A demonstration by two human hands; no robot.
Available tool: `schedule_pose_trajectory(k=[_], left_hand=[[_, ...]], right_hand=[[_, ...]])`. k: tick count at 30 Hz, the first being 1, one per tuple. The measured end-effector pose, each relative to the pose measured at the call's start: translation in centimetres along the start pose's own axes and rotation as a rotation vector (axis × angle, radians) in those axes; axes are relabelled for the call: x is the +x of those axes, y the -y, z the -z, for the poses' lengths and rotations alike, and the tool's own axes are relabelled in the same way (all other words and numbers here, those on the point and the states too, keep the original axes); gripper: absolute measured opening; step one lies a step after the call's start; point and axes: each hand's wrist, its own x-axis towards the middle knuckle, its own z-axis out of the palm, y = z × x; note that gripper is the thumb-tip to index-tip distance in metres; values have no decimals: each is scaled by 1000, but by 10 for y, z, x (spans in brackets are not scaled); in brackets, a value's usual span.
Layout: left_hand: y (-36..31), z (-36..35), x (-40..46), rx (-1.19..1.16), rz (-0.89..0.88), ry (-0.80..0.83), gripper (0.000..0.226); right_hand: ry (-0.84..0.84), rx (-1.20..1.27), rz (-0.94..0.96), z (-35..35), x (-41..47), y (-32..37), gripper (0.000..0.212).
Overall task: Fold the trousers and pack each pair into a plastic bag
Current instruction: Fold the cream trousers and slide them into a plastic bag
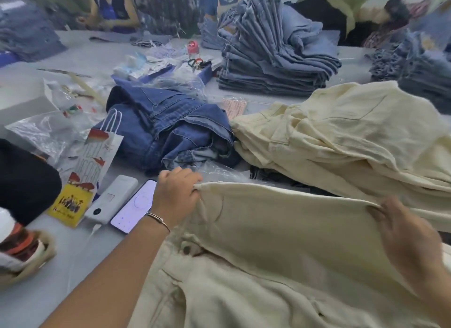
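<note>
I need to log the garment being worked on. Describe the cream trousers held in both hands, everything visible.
The cream trousers are of a woven, slightly textured cotton-like cloth, pale yellowish-cream. A dark round button shows at the waistband near the lower left, with seams and a pocket line visible. They are not yet folded flat: the left hand and the right hand each pinch the upper edge, stretching it between them. Beyond lies a pile of similar cream garments.

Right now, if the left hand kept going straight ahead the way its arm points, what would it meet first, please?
Probably the clear plastic bag lying just beyond the left hand, which grips the folded edge of the cream trousers. Past that sits the dark blue jeans pile. Depth is hard to judge from this one view.
</note>
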Motion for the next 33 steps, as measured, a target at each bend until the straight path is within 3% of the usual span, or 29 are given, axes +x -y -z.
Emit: schedule_pose_trajectory(k=[5, 11, 16, 18, 19, 21, 25, 27, 29, 30, 33], left_hand=[[1, 67, -45, 75, -51, -151, 13], [-13, 106, -139, 116, 9, -262, 6], [-10, 102, -215, 149, 130, 30, 36], [-11, 91, -236, 164, 141, 216, 41], [-12, 84, -245, 178, 148, 307, 37], [-13, 70, -257, 194, 188, 428, 29], [-13, 69, -252, 165, 204, 355, 28], [-9, 76, -242, 60, 228, 213, 27], [-7, 83, -229, -40, 228, 78, 26], [-6, 84, -224, -76, 210, 35, 24], [-4, 79, -219, -27, 140, 19, 19]], right_hand=[[-76, 81, 238, 73, -39, -5, 27], [18, 237, 281, 128, -132, 10, 50], [82, 192, 472, 127, -216, 15, 39], [319, 208, 480, 119, -237, 7, 79], [400, 228, 472, 109, -249, 3, 90], [503, 151, 536, 93, -266, 3, 91], [624, 71, 324, 85, -277, 11, 88], [545, 186, 254, 86, -284, 16, 75], [316, 216, 216, 97, -283, 22, 49], [230, 202, 216, 99, -282, 22, 44], [201, 105, 111, 95, -286, 28, 45]])
